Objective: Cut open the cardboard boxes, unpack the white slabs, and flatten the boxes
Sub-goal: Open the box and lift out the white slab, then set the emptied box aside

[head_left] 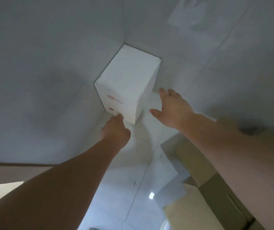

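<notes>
Grey walls [50,63] meet at a corner, w/ pale glossy tiled floor [124,188] below; a bright light spot reflects in the tiles near bottom centre.

Stack of white slabs [126,83] stands upright in that corner, pushed against both walls. Front face shows a seam partway down, so at least two slabs, one on the other. Small labels on front: red-outlined one [111,97] and pale blue one [119,101] on the upper slab, another red mark lower down, too blurred to read.

L hand [115,130]: arm stretched fwd, fingertips touching the stack's lower front face near the floor edge. Fingers extended, not wrapped round anything.

R hand [171,107]: fingers spread and straight, palm down, just beside the stack's right face. Contact w/ that face: cannot tell. Holds nothing.

Brown cardboard boxes [204,193] at lower right, under the R forearm, well apart from the stack. Tan cardboard edge [3,173] also at lower left.
</notes>
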